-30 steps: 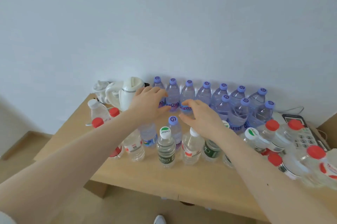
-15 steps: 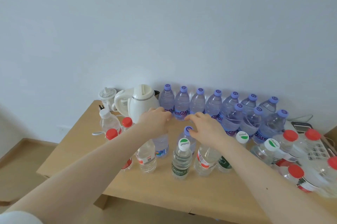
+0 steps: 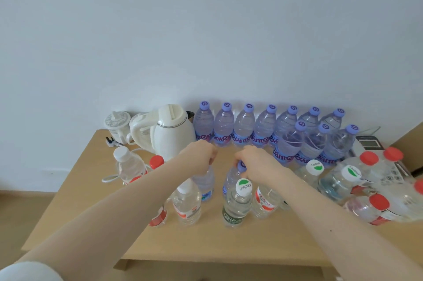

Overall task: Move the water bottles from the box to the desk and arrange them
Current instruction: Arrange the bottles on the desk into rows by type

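Several purple-capped water bottles [image 3: 223,125] stand in rows along the wall on the wooden desk [image 3: 263,241]. My left hand [image 3: 201,155] grips the top of a purple-tinted bottle [image 3: 205,183] in the middle of the desk. Beside it, my right hand [image 3: 254,161] closes on the purple cap of a second such bottle [image 3: 231,180]. A green-and-white-capped bottle [image 3: 237,205] and red-labelled clear bottles [image 3: 187,206] stand in front of them. The box is out of view.
A white electric kettle [image 3: 170,132] and a small white appliance [image 3: 117,125] sit at the back left, with a plug and cord [image 3: 111,177]. Red-capped bottles [image 3: 375,207] lie crowded at the right over a desk phone [image 3: 370,143].
Both hands drew back from the back row toward the desk's middle and closed on the tops of two purple-capped bottles. The camera tilted, showing more wall.
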### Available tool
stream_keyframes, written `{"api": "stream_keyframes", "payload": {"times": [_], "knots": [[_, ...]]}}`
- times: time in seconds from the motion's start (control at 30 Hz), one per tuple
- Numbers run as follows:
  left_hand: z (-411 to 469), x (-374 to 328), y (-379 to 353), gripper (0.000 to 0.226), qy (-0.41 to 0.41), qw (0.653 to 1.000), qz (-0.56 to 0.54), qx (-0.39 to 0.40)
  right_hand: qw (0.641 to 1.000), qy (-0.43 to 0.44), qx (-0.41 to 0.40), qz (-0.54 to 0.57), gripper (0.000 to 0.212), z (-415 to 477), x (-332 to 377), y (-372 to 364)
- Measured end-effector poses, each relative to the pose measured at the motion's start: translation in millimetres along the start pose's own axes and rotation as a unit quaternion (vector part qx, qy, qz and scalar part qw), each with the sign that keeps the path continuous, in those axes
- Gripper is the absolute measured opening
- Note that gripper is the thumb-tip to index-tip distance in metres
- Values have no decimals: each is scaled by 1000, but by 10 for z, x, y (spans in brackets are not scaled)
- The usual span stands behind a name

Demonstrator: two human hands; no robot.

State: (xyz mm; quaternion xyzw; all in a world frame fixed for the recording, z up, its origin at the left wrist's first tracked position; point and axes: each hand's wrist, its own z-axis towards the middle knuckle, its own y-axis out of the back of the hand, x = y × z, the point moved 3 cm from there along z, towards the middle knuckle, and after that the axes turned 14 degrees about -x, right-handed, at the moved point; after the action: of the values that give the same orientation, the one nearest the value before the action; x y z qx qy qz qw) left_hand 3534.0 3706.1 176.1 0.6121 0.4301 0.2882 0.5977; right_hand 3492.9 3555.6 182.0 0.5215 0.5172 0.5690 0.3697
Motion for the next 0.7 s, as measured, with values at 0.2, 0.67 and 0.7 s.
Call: {"api": "stream_keyframes", "payload": {"times": [0.2,0.67,0.7], "knots": [[167,-105,91,25,-58,998,17,16,998,-50,-33,13,27,-31,-143,69],[781,-746,309,24,-179,983,32,-19,980,-154,-127,6,32,-200,-788,490],[834,-793,309,25,-181,983,35,-18,979,-156,-129,6,32,-189,-846,507]]}}
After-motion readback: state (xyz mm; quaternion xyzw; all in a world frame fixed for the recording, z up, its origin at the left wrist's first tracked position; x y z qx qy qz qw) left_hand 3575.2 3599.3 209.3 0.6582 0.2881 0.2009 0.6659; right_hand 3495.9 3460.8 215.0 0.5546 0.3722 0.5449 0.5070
